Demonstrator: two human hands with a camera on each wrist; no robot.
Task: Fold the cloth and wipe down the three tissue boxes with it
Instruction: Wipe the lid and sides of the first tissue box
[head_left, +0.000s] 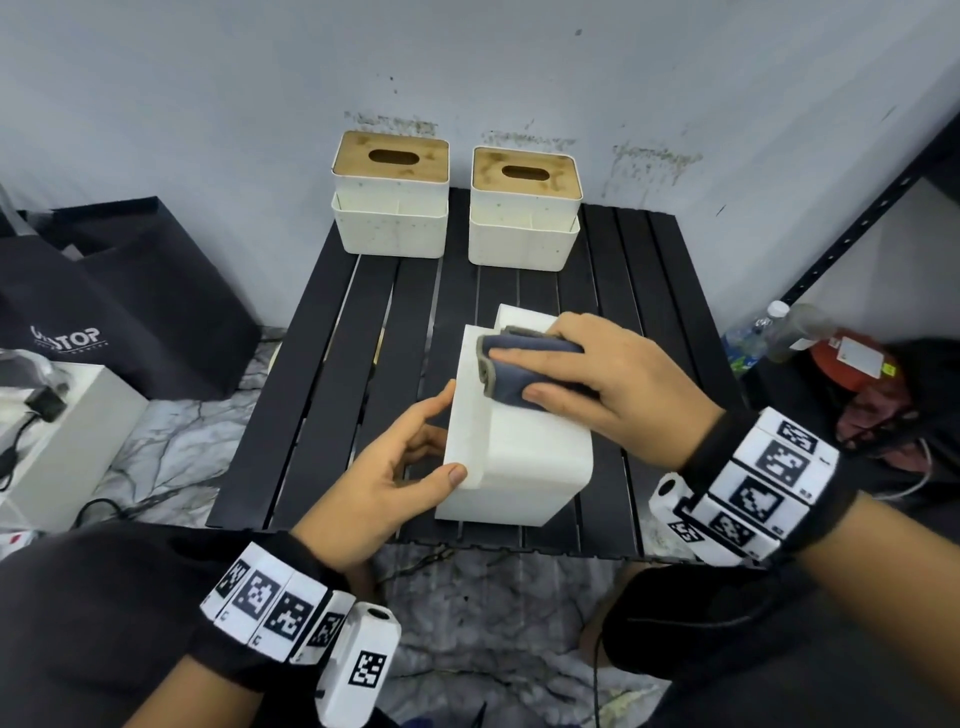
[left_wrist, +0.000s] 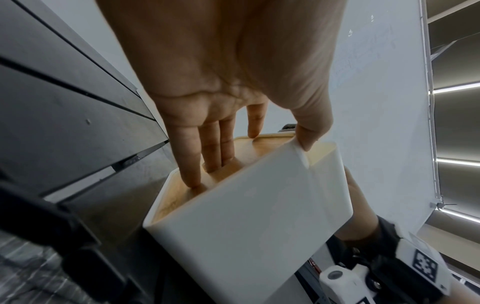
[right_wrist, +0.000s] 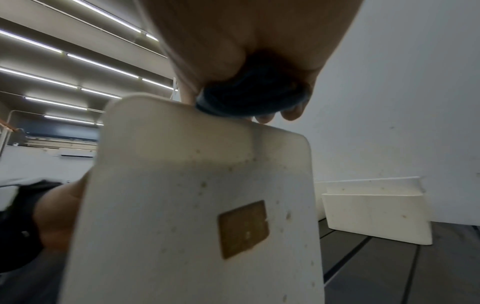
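The near tissue box (head_left: 514, 441) lay tipped on its side at the table's (head_left: 322, 332) front edge; the right hand (head_left: 613, 384) pressed the folded cloth (head_left: 519, 364) onto its upturned face, fingers curled over it; the left hand (head_left: 395, 467) clasped the lid end, steadying; strokes should probably run the full face, with firm bracing.

Two wrists banded with tracking markers

Each black strap (head_left: 722, 441) carries white blocks (head_left: 275, 603) printed with black square codes; sleeves are dark.
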